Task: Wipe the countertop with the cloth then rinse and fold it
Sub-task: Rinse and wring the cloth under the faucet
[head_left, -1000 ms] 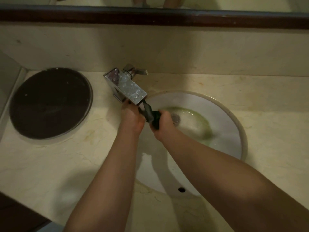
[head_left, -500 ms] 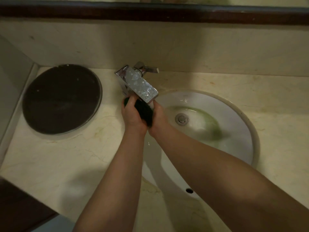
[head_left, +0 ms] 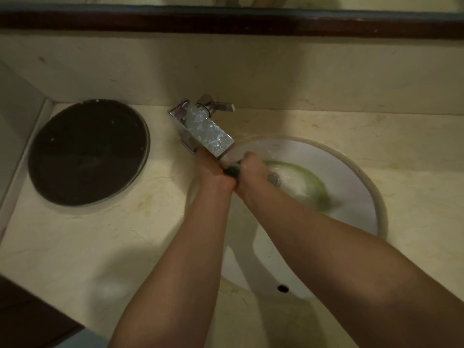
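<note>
Far left on the cream marble tabletop (head_left: 100,247): one dark round lid (head_left: 88,151), lying flat. Centre: chrome faucet (head_left: 203,130), spout reaching over the white basin (head_left: 351,177); beneath it, left hand (head_left: 213,175) and right hand (head_left: 253,173) pressed together, each grip clenched on the dark cloth (head_left: 232,170), mostly hidden between them. Right: greenish water around the drain (head_left: 274,177).

Dim, warm yellowish light | cream marble backsplash (head_left: 276,71) runs along the back | dark wooden mirror frame (head_left: 226,20) caps it | pale side wall (head_left: 17,101) closes the left corner | dark cabinet edge (head_left: 27,320) shows bottom left
</note>
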The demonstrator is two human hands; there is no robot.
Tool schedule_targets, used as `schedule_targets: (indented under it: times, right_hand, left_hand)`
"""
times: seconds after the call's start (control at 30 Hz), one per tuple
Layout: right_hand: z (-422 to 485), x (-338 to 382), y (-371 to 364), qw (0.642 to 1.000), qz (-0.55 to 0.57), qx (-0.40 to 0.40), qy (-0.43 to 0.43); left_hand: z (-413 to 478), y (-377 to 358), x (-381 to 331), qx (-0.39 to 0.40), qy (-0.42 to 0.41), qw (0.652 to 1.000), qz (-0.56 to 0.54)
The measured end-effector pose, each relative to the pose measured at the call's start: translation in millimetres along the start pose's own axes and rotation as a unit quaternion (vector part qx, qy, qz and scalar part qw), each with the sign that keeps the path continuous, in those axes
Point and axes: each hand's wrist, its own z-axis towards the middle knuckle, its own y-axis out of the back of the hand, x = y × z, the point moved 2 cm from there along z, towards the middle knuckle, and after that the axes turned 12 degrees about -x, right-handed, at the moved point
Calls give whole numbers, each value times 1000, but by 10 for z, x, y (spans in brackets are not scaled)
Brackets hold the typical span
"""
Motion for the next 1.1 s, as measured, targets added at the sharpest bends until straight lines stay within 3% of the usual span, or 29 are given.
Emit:
schedule_targets:
  times: [0.07,0.23,0.37,0.43,0.47,0.53,0.6,0.67,0.8,0.97,1.1]
  right_hand:
    - [39,50,96,1000,1,12,-21]
    - [166,139,240,996,-46,70,-43]
    - [111,240,261,986,-137,91,-13]
    - [66,300,274,971,-216,81,62]
    - [66,338,266,947,-274,64,155]
    - [-12,459,219,867,-326,35,377]
    - [-250,615,152,827,-287,71,478]
    - [-437,766,11,815,-257,130,503]
    - [-643,833,-217,746,-338,194,540]
    - [-711,718,-207,739,-317,194,563]
    - [-742,668,-87,756,-306,213,539]
  left_hand:
    - [-12,-44,84,-46,17,999,19]
    - [-147,-145,168,3,44,998,-34]
    - [-115,-78,109,8,53,997,-51]
    - [-123,-59,75,-2,42,998,-42]
    - [-137,-60,55,-5,37,999,-39]
    - [-146,-60,14,-9,33,999,-37]
    - [-131,-61,18,-11,33,999,-40]
    - [-149,-62,51,2,40,999,-38]
    - [-251,-52,83,54,20,998,-24]
    - [-389,-27,48,83,12,996,-31]
    - [-406,49,20,50,-12,998,-19]
